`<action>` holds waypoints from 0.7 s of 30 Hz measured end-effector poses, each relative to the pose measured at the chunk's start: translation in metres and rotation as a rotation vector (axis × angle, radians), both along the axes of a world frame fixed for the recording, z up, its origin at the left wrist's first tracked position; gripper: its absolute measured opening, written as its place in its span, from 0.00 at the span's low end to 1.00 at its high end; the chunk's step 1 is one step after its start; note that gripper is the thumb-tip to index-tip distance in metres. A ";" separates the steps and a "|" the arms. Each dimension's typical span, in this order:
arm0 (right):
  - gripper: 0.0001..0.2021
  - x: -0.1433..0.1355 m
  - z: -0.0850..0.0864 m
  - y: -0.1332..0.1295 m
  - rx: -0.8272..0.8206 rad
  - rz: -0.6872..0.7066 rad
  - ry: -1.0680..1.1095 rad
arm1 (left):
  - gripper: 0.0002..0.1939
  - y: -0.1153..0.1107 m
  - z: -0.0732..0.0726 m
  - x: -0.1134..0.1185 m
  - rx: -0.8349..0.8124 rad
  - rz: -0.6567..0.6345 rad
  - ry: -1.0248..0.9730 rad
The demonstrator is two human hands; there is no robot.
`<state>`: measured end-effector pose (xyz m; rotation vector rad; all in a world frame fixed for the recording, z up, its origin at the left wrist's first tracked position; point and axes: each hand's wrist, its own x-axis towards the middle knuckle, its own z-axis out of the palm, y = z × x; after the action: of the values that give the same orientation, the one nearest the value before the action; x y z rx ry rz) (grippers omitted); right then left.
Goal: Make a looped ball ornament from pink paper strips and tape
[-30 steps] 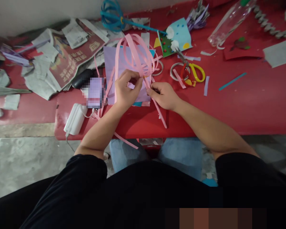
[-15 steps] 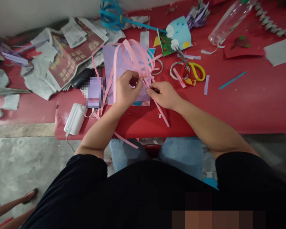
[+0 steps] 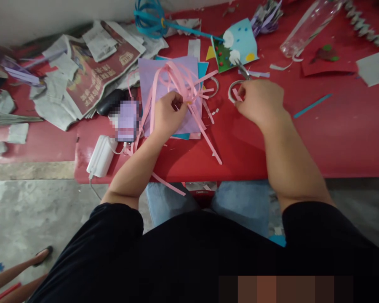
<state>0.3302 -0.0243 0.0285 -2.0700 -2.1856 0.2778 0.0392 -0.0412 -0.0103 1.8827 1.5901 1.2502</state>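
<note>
My left hand (image 3: 170, 111) pinches a bundle of pink paper strips (image 3: 169, 75) at a small yellow-orange tie. Above the tie the strips loop and fan out over purple paper (image 3: 147, 69). A thin pink paper stick (image 3: 208, 141) slants down from the tie toward the table's front edge, its lower end free. My right hand (image 3: 261, 101) is away from the bundle, its fingers curled over the handles of the scissors (image 3: 244, 71). The blades point up and left beyond the hand; the handles are hidden beneath it.
Newspaper (image 3: 97, 80), a phone (image 3: 128, 122) and a white power bank (image 3: 100, 155) lie to the left. Behind are a blue paper-strip ball on a stick (image 3: 150, 19), a painted card (image 3: 235, 44) and a plastic bottle (image 3: 311, 29). A tape roll (image 3: 233, 90) sits beside the right hand.
My right hand has let go of the pink stick and moved right onto the scissors' handles. The left hand keeps its pinch on the strips. Small paper bits now show near the tie.
</note>
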 end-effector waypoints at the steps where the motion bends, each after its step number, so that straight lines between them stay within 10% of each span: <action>1: 0.13 0.002 0.003 0.001 -0.023 -0.005 -0.013 | 0.10 -0.001 -0.001 0.001 -0.004 -0.013 -0.002; 12: 0.13 -0.007 -0.003 0.004 0.004 0.143 -0.181 | 0.16 -0.013 0.000 0.015 0.207 -0.032 -0.243; 21: 0.10 0.001 -0.004 0.010 0.249 0.009 0.490 | 0.17 -0.026 0.012 0.018 0.352 -0.128 -0.271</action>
<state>0.3315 -0.0146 0.0248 -1.6469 -1.8301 0.4352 0.0574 -0.0672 0.0019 1.8753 1.1504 1.7311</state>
